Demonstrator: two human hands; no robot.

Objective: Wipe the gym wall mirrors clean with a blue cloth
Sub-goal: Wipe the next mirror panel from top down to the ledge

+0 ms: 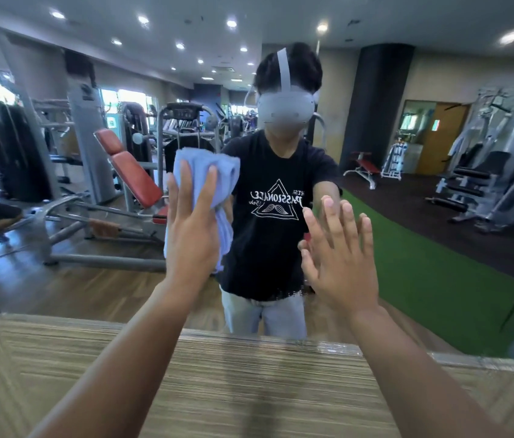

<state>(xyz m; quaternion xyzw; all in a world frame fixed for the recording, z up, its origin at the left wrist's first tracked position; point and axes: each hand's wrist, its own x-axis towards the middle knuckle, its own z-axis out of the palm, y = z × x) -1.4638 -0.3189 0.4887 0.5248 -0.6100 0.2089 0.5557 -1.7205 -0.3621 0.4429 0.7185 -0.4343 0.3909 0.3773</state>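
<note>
On the far left of the wall mirror (69, 279), the glass reflects grey weight machines (6, 147) and a red padded bench (135, 178) standing on a wooden floor. Just right of the bench, the left hand (191, 235) reaches up from the lower edge of the view and lies flat against the glass, fingers straight and slightly apart, pressing a blue cloth (202, 167) to the mirror. The cloth is bunched in folds; its top shows above the fingertips and a loose end hangs down beside the palm.

In the middle of the mirror stands the person's reflection, in a black T-shirt (268, 248) with a white triangle print, light trousers and a grey headset (284, 110). To the right of it, the right hand (341, 263) is raised with its palm towards the glass, fingers spread wide and holding nothing; its fingertips meet their own reflection.

Further right, the mirror shows a strip of green turf (438, 273), more grey machines (495, 172) and a wooden door (445, 134) at the back. Beneath the mirror, across the whole width, runs a striped wood-grain surface (249, 380), over which both forearms extend.
</note>
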